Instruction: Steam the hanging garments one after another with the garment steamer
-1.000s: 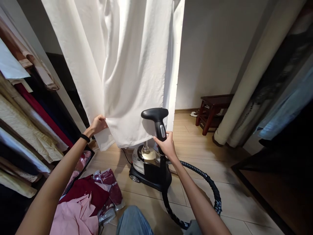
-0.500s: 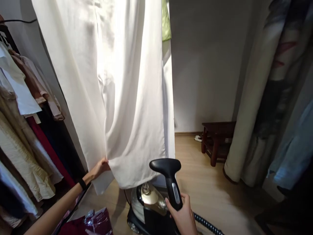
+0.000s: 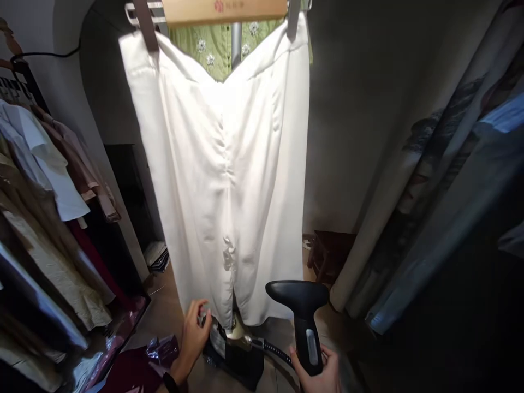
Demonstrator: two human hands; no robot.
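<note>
White trousers [image 3: 196, 158] hang by the waist from a wooden clip hanger [image 3: 229, 12], with small creases down the centre seam. Below the left trouser leg, my left hand [image 3: 195, 333] has its thumb and fingers curved apart, holding nothing, close to the hem. My right hand [image 3: 321, 374] is wrapped round the handle of a black garment steamer head [image 3: 301, 305], which is upright in front of the right leg's hem. A ribbed hose [image 3: 278, 352] runs from it to the steamer base [image 3: 235, 349] on the floor, partly hidden by the trousers.
A green embroidered top [image 3: 213, 49] hangs behind the trousers on a grey pole [image 3: 236, 46]. Clothes on a rack [image 3: 53, 169] line the left, and more garments [image 3: 405, 218] the right. Dark red packaged cloth [image 3: 131, 368] lies low left; a wooden stool [image 3: 331, 254] stands behind.
My left hand has let go of the trouser leg and moved down and right. The view has risen to show the waistband and hanger. My right hand still holds the steamer head.
</note>
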